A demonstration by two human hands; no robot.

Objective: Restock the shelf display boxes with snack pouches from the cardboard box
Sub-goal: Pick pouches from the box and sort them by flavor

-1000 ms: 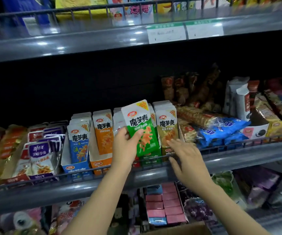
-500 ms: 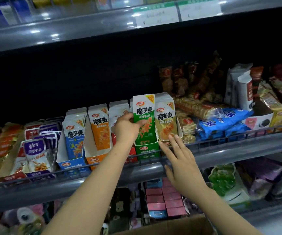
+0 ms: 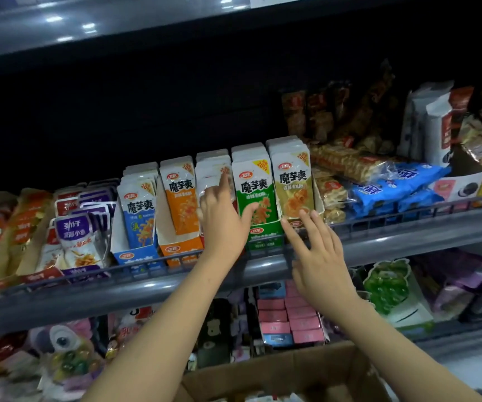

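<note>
A green snack pouch (image 3: 254, 188) stands upright at the front of the green display box (image 3: 264, 235) on the middle shelf. My left hand (image 3: 222, 219) is open beside it, thumb against the pouch's lower left, index finger pointing up over the red box's pouches (image 3: 212, 169). My right hand (image 3: 316, 250) is open with spread fingers, fingertips near the front of the olive pouch box (image 3: 293, 187). Blue (image 3: 139, 210) and orange (image 3: 180, 198) pouch boxes stand to the left. The cardboard box (image 3: 280, 375) is below, at the bottom edge.
A wire rail (image 3: 408, 219) runs along the shelf front. Purple pouches (image 3: 80, 236) sit far left, blue packets (image 3: 393, 187) and biscuit packs to the right. The lower shelf holds pink boxes (image 3: 289, 317) and a green grape pack (image 3: 387, 288). Another shelf (image 3: 89, 30) hangs overhead.
My left hand set the green pouch down into the green box and released it, fingers now straight. My right hand shifted slightly up toward the olive box.
</note>
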